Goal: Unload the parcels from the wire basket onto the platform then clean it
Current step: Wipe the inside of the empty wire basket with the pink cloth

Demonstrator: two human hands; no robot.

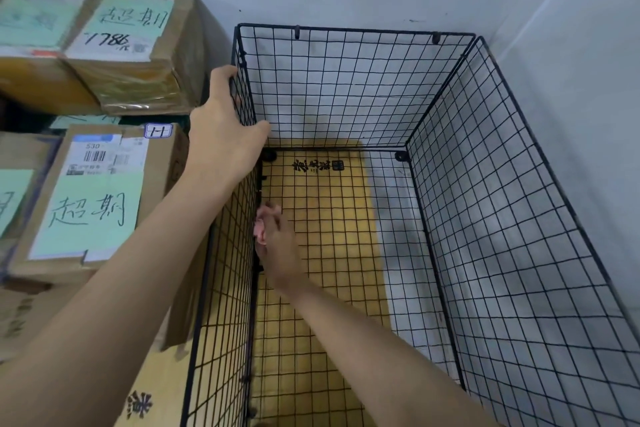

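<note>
The black wire basket stands against the wall with no parcels inside; yellow cardboard shows through its mesh floor. My left hand grips the top rim of the basket's left wall near the far corner. Reaching down inside, my right hand holds a crumpled pink cloth against the lower part of that left wall. Cardboard parcels with green notes sit stacked outside to the left: one near and one farther back.
More boxes fill the left edge of view. A grey wall runs behind and to the right of the basket. A printed carton lies under the basket's near left corner.
</note>
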